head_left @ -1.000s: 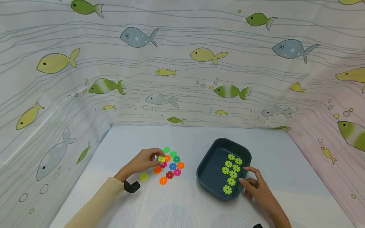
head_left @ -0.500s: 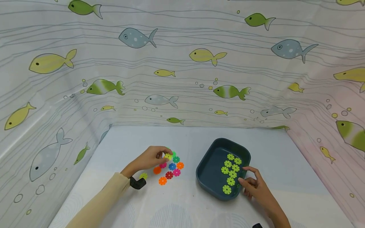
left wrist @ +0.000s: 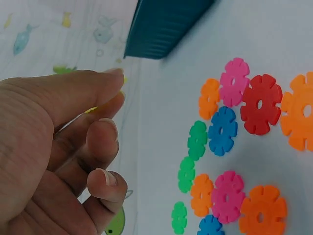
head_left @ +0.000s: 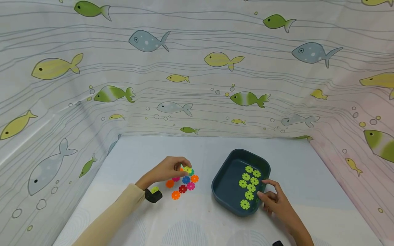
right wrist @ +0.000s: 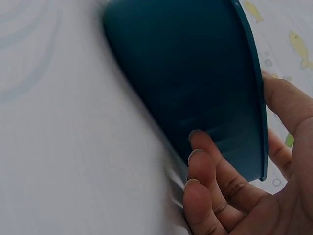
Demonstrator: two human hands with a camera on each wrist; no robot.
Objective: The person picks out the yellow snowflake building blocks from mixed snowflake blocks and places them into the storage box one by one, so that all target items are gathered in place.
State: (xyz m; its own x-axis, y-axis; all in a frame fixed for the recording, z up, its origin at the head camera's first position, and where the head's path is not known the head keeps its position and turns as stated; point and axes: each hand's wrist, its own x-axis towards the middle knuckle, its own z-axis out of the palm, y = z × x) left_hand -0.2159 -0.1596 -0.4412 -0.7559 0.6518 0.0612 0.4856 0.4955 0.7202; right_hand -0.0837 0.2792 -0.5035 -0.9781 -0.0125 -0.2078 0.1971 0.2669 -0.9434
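My left hand (head_left: 166, 169) pinches a yellow-green notched plastic disc (head_left: 187, 169) between thumb and fingertips, above a scatter of similar flower-shaped discs. Only a thin yellow sliver of it shows past the fingers in the left wrist view. Orange, blue, pink, green and red discs, among them a blue disc (left wrist: 222, 131) and a red disc (left wrist: 260, 104), lie below that hand. My right hand (head_left: 275, 201) grips the right wall of a dark blue-green tub (head_left: 226, 184), thumb at the rim and fingers along the outside. Several yellow-green discs (head_left: 251, 188) lie inside the tub.
One more yellow-green disc (head_left: 155, 189) lies on the table near the left wrist, partly covered by the black wrist camera (head_left: 153, 195). A fish-patterned curtain (head_left: 197, 102) stands behind the white table (head_left: 203, 218) and along both sides.
My left hand has moved right and slightly away over the scattered discs, carrying the yellow-green disc. The right hand and the tub stay in place.
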